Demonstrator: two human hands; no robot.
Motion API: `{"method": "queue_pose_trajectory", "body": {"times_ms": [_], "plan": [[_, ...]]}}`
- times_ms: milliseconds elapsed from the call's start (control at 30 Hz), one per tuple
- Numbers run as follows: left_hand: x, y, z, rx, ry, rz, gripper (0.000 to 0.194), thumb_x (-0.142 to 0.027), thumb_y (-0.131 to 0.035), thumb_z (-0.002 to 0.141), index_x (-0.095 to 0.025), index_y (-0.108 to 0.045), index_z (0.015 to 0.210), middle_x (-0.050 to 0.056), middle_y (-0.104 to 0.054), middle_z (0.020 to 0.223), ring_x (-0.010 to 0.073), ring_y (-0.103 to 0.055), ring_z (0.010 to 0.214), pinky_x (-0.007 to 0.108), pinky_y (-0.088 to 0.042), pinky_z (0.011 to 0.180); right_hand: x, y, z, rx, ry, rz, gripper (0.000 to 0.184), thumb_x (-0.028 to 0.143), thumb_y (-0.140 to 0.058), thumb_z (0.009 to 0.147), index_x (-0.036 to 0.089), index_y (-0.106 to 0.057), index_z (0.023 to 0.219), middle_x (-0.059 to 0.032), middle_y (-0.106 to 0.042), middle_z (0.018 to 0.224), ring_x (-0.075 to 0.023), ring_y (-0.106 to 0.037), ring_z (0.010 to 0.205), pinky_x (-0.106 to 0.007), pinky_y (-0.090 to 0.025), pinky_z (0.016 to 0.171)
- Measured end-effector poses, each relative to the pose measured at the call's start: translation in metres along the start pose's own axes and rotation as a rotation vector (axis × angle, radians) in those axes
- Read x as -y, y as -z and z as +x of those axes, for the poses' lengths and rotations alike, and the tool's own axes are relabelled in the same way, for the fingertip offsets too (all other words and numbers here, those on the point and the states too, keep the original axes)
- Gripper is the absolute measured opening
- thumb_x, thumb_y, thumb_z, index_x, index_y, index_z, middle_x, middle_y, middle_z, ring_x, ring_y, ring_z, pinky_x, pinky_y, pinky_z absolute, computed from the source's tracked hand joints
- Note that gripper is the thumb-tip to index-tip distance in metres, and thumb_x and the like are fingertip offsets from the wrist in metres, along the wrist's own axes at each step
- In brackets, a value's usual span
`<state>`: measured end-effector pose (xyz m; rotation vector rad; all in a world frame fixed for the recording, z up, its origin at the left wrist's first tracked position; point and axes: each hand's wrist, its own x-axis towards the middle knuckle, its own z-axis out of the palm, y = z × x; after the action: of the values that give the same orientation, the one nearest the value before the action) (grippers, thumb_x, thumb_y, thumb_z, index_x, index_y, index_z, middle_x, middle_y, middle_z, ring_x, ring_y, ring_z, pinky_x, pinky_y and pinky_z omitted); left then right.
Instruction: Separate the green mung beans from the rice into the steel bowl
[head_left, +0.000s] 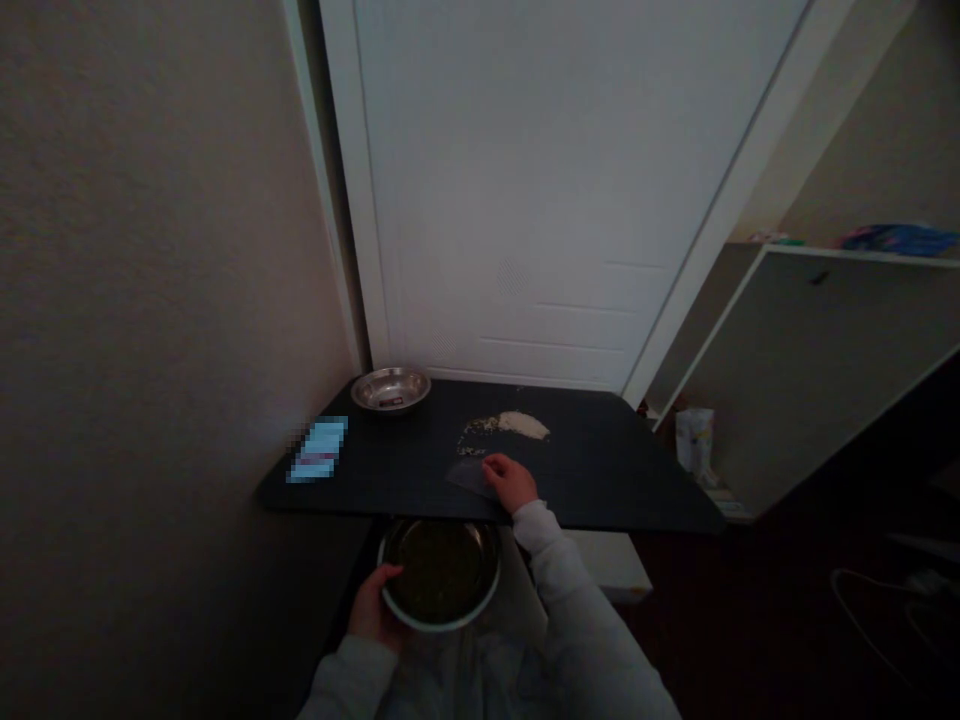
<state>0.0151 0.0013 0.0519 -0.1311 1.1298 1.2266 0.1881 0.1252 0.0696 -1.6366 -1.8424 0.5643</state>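
My left hand (377,607) grips the left rim of a metal bowl (439,575), thumb over the edge. The bowl sits below the table's front edge, close to my body, with dark greenish contents too dim to name. Over the dark table (600,480), my right hand (511,482) is closed, thumb and fingers pinching a clear, thin plastic piece (466,474) that lies near the front edge. Just beyond it is a pile of pale grains (523,425), with darker bits (477,430) scattered on its left side.
A shiny metal bowl (391,390) stands at the table's back left corner. A blurred light-blue rectangle (319,449) lies at the left edge. Behind the table rises a white door (525,200). A white box (609,562) is below the table, and a white bag (696,440) stands at right.
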Motion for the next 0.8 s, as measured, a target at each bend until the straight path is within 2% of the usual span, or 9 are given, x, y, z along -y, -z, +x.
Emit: {"method": "queue_pose_trajectory", "body": {"times_ms": [200,267,433,533,667,800], "plan": [[0.003,0.003,0.003,0.021,0.040,0.001,0.013,-0.012,-0.047,0.060,-0.012,-0.059,0.057,0.007,-0.062,0.046,0.0233,-0.061,0.065,0.037,-0.047,0.063,0.003,0.001,-0.002,0.044,0.023,-0.002,0.024,0.038,-0.042,0.071,0.024,-0.059,0.082,0.0033,-0.063,0.068,-0.0113,-0.055,0.064,-0.021,-0.036,0.058],[0.004,0.005,0.005,0.008,0.027,-0.001,0.010,-0.012,-0.048,0.058,-0.013,-0.058,0.055,0.007,-0.063,0.048,0.0237,-0.061,0.066,0.037,-0.046,0.064,0.006,0.002,-0.003,0.045,0.039,-0.004,0.024,0.038,-0.043,0.071,0.024,-0.059,0.081,0.0030,-0.063,0.069,-0.0112,-0.055,0.064,-0.021,-0.036,0.058],[0.006,0.006,0.014,0.021,0.091,0.013,0.008,-0.014,-0.051,0.058,-0.014,-0.058,0.058,0.008,-0.065,0.055,0.0265,-0.060,0.074,0.040,-0.045,0.068,0.011,0.003,-0.005,0.028,0.074,-0.022,0.022,0.035,-0.044,0.071,0.023,-0.061,0.078,0.0018,-0.063,0.067,-0.0116,-0.056,0.064,-0.022,-0.035,0.060],[0.005,0.004,0.013,0.059,0.089,-0.002,0.009,-0.013,-0.049,0.058,-0.013,-0.058,0.056,0.009,-0.065,0.055,0.0263,-0.060,0.075,0.040,-0.045,0.068,0.014,0.004,-0.006,0.043,0.100,-0.058,0.023,0.034,-0.043,0.072,0.022,-0.061,0.079,0.0017,-0.063,0.067,-0.0121,-0.056,0.064,-0.023,-0.034,0.062],[0.003,0.000,0.006,0.041,0.030,0.010,0.010,-0.011,-0.049,0.057,-0.015,-0.056,0.051,0.006,-0.065,0.054,0.0248,-0.061,0.073,0.038,-0.045,0.068,0.017,0.005,-0.008,0.075,0.107,-0.060,0.023,0.035,-0.043,0.071,0.023,-0.061,0.079,0.0020,-0.064,0.067,-0.0132,-0.056,0.066,-0.026,-0.032,0.067],[-0.002,-0.007,0.002,-0.018,0.058,0.039,0.011,-0.011,-0.047,0.058,-0.015,-0.057,0.054,0.006,-0.064,0.052,0.0241,-0.061,0.069,0.039,-0.045,0.067,0.021,0.004,-0.012,0.130,0.121,-0.031,0.021,0.035,-0.046,0.070,0.023,-0.062,0.077,0.0024,-0.064,0.069,-0.0128,-0.055,0.067,-0.026,-0.030,0.069]]}}
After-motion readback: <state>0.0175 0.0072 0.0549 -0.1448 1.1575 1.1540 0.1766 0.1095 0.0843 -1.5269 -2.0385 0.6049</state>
